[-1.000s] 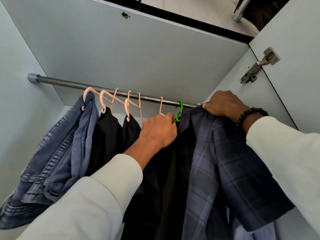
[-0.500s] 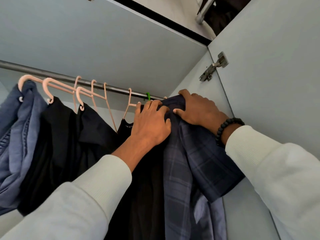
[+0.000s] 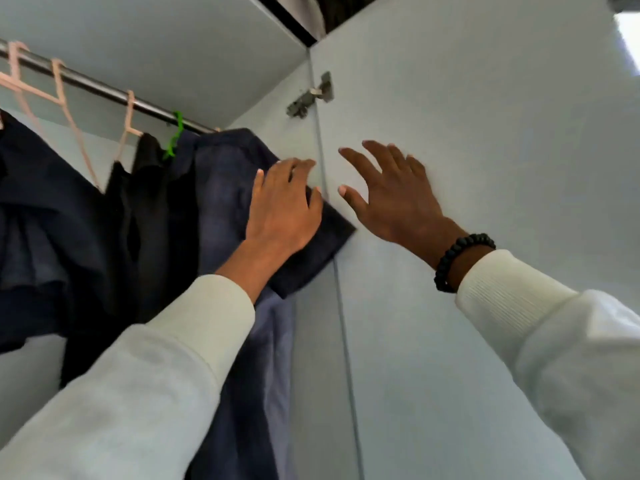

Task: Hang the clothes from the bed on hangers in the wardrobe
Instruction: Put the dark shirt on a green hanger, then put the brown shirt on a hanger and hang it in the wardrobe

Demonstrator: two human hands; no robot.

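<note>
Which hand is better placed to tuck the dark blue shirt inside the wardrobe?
Left. The left hand lies against the dark blue shirt; the right hand is spread before the door.

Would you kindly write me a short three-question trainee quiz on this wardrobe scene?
1. True or false: the right hand grips the plaid shirt.
2. Which colour is the hanger nearest the plaid shirt? A) pink B) green C) white
3. What does the right wrist wear?

Key:
1. False; its fingers are spread in front of the wardrobe door, apart from the shirt.
2. B, green, hooked on the rail.
3. A black beaded bracelet.

The left hand lies over the shirt, fingers relaxed.
</note>
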